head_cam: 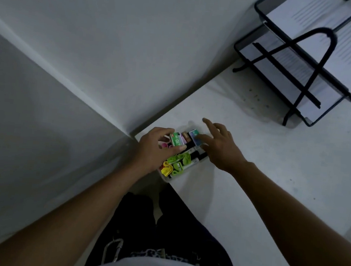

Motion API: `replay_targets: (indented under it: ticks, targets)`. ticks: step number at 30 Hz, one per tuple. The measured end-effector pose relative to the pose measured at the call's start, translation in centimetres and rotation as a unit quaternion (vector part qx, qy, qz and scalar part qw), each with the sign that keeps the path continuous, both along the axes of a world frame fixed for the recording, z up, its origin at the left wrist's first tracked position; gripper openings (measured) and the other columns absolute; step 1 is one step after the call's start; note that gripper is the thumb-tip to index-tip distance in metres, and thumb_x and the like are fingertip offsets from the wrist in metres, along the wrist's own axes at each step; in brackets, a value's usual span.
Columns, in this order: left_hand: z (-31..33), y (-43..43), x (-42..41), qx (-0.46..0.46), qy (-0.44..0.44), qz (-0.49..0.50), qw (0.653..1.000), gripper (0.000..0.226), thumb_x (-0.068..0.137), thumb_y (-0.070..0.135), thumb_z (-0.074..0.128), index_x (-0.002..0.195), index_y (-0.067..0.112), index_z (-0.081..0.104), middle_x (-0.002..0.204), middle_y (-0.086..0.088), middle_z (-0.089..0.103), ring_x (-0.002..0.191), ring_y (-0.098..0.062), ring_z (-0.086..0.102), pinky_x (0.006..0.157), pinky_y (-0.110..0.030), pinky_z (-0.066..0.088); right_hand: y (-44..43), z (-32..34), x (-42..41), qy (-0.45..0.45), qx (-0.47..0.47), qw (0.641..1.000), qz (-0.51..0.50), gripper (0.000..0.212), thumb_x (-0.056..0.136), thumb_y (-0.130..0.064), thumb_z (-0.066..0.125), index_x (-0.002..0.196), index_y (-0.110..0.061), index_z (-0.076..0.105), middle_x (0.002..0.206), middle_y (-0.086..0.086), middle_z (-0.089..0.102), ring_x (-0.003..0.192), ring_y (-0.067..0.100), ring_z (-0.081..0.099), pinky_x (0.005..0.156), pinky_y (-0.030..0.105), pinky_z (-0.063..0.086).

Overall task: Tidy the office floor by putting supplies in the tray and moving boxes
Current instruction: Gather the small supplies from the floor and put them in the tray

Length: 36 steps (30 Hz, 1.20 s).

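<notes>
Head view: my left hand (154, 150) pinches a green staple box (177, 139) in the small tray (166, 178) at the tabletop's (253, 161) corner; my right hand (220, 144), fingers spread, touches another box (195, 137). Green clips (179, 159) fill the tray.

I see a small clear tray (164, 178) at the desk's corner by the wall, crammed with supplies: green and yellow clips (176, 162), a green staple box (177, 140), a teal box (195, 136) and dark markers (196, 156).
</notes>
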<state>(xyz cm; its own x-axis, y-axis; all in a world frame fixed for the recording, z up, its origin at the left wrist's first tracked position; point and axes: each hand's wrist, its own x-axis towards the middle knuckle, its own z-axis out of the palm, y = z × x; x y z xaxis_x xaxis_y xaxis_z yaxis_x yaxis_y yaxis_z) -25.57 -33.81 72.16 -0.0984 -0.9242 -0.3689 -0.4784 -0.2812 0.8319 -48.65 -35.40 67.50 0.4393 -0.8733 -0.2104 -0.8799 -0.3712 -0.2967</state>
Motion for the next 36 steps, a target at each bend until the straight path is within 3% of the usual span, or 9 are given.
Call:
replay_targets:
  ticks: [5,12,15,17,20,24,29,33,36]
  targets:
    - [0.0,0.3,-0.3,-0.006,-0.011,-0.016,1.000,0.055,0.070,0.041,0.080,0.118,0.020,0.064,0.113,0.007,0.063,0.096,-0.004,0.063,0.079,-0.018,0.051,0.0,-0.3,0.5,-0.053,-0.011,0.997,-0.049,0.037,0.092,-0.025,0.059,0.128,-0.015,0.055,0.133,0.007,0.056,0.118,0.028,0.048,0.093,0.043,0.043]
    - [-0.5,-0.2,-1.4,-0.026,-0.027,-0.025,0.999,0.054,0.068,0.047,0.080,0.115,0.024,0.065,0.096,0.014,0.066,0.083,0.009,0.061,0.072,-0.007,0.049,0.6,-0.2,1.2,-0.076,-0.017,0.986,-0.145,0.047,0.088,-0.034,0.060,0.130,-0.017,0.050,0.134,0.008,0.049,0.121,0.025,0.044,0.099,0.041,0.036]
    - [-1.1,-0.4,-2.4,-0.060,-0.027,-0.017,0.998,0.048,0.069,0.038,0.081,0.111,0.019,0.066,0.097,0.007,0.066,0.082,0.007,0.062,0.067,-0.003,0.047,1.8,0.9,1.6,-0.211,-0.029,0.947,-0.241,0.029,0.092,-0.032,0.056,0.118,-0.019,0.058,0.112,0.001,0.063,0.098,0.012,0.057,0.084,0.028,0.046]
    - [-1.3,-0.5,-3.1,-0.076,-0.026,-0.015,0.997,0.047,0.069,0.034,0.082,0.110,0.018,0.065,0.100,0.003,0.067,0.084,-0.001,0.064,0.070,-0.008,0.050,2.1,2.1,2.1,-0.325,0.086,0.896,-0.290,0.021,0.093,-0.036,0.056,0.109,-0.023,0.062,0.092,-0.007,0.070,0.077,0.003,0.064,0.064,0.011,0.047]
    - [-1.7,-0.3,-3.8,-0.081,-0.018,-0.020,0.996,0.049,0.069,0.026,0.084,0.112,0.016,0.063,0.103,-0.001,0.067,0.086,-0.006,0.064,0.074,-0.012,0.052,2.3,2.5,2.1,-0.379,0.182,0.856,-0.300,0.019,0.090,-0.034,0.062,0.105,-0.022,0.064,0.084,-0.006,0.075,0.068,0.004,0.068,0.060,0.012,0.050]
    - [-2.0,-0.2,-4.2,-0.070,0.012,-0.054,0.996,0.054,0.067,0.024,0.085,0.114,0.013,0.061,0.102,0.005,0.062,0.086,0.005,0.060,0.073,-0.004,0.047,1.9,2.4,1.1,-0.327,0.151,0.883,-0.302,0.017,0.089,-0.025,0.065,0.105,-0.019,0.064,0.089,-0.005,0.071,0.076,0.006,0.065,0.063,0.008,0.046]
    - [-2.1,-0.6,-3.1,-0.128,-0.078,-0.071,0.986,0.028,0.079,0.019,0.074,0.105,0.015,0.064,0.107,0.001,0.058,0.092,-0.010,0.056,0.075,-0.001,0.037,1.5,1.9,-0.8,-0.214,0.096,0.946,-0.225,0.015,0.091,-0.027,0.061,0.101,-0.017,0.065,0.090,-0.006,0.067,0.083,0.012,0.058,0.072,0.023,0.044]
    - [-1.8,-0.8,-2.0,-0.135,-0.171,-0.073,0.973,0.023,0.084,0.017,0.067,0.107,0.013,0.066,0.114,-0.005,0.062,0.105,-0.025,0.054,0.086,-0.038,0.045,1.5,1.4,-1.5,-0.162,0.114,0.971,-0.135,0.015,0.092,-0.028,0.060,0.103,-0.020,0.065,0.095,-0.007,0.067,0.088,0.014,0.053,0.071,0.027,0.041]
    - [-1.6,-0.7,-1.6,-0.135,-0.195,-0.086,0.968,0.023,0.085,0.017,0.066,0.109,0.013,0.066,0.116,-0.005,0.063,0.108,-0.029,0.054,0.087,-0.044,0.046,1.2,1.4,-1.1,-0.131,0.091,0.979,-0.131,0.016,0.091,-0.029,0.059,0.104,-0.021,0.065,0.098,0.003,0.064,0.089,0.017,0.053,0.071,0.032,0.048]
